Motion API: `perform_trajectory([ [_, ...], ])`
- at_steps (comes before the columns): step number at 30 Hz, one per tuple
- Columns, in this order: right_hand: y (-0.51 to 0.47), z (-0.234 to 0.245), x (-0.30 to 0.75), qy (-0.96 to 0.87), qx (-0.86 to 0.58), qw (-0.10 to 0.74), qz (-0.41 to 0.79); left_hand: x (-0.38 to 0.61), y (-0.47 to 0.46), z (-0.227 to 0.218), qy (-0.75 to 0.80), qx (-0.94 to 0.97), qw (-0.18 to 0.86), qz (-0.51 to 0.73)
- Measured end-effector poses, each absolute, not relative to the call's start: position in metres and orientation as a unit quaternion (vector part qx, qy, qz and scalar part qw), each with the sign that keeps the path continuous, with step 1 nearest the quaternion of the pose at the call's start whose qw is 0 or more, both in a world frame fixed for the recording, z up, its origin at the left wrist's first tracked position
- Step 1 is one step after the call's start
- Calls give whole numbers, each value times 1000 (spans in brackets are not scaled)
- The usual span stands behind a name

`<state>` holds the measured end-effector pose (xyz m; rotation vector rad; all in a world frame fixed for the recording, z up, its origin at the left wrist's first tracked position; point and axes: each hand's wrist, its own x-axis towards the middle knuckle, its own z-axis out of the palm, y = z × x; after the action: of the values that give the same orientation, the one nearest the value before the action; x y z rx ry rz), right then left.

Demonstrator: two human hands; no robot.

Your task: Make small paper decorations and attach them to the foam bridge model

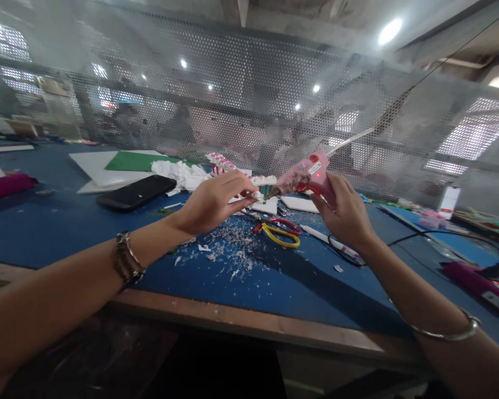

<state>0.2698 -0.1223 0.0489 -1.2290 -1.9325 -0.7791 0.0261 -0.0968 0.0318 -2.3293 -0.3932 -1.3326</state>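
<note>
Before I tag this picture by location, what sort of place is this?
Probably a craft workshop: the right hand holds a pink glue gun, scissors and white scraps lie on the blue work table, and a perforated screen stands behind.

No text is legible, glue gun label (pixel 315 168) included.

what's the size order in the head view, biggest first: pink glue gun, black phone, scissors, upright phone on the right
1. Pink glue gun and black phone: too alike to rank
2. Scissors
3. Upright phone, though likely farther away
</note>
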Motion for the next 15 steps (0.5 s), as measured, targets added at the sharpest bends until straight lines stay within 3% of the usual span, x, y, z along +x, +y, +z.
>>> perform_trajectory([
  [10,-115,51,286,-725,-533,315,-302,26,-97,32,-139,-833,196,-499],
  [15,-95,52,337,-696,-635,218,-254,27,-96,30,-147,-836,173,-499],
])
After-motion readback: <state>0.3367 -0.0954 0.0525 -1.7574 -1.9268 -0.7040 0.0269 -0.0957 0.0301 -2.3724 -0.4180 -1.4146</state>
